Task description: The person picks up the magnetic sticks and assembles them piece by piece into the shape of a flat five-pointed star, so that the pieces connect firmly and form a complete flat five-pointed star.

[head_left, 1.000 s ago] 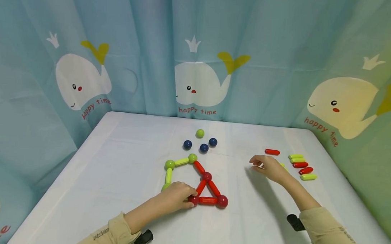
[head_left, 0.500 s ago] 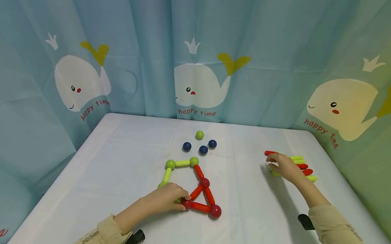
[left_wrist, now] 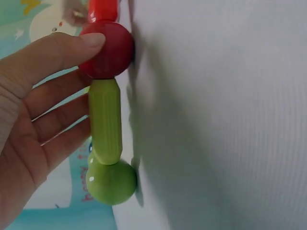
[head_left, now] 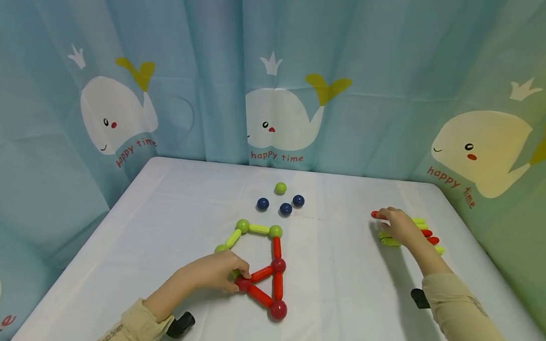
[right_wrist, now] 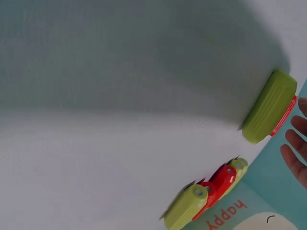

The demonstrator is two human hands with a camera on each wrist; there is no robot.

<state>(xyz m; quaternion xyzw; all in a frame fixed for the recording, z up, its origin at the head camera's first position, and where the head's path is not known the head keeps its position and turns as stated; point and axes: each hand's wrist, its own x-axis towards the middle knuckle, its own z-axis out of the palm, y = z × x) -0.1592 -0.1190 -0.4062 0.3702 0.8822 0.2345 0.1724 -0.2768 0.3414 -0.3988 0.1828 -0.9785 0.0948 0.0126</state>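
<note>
Your left hand pinches a red ball between thumb and fingers, gripping the nine o'clock corner of a red triangle. The triangle is part of a joined ball-and-rod figure, lying just toward eight o'clock from the middle of the white worktop. A second red ball marks the triangle's one o'clock corner and a third red ball its five o'clock corner. From your pinched ball, a green rod runs to a green ball at six o'clock in the left wrist view. Well apart, toward three o'clock, your right hand is over a red rod, whose end shows at the hand's ten o'clock; whether your fingers grip it cannot be told. Two green rods lie side by side at that hand's seven o'clock, with more red and green rods at four. Three dark blue balls and a loose green ball sit toward twelve o'clock, before a whale-print curtain.
</note>
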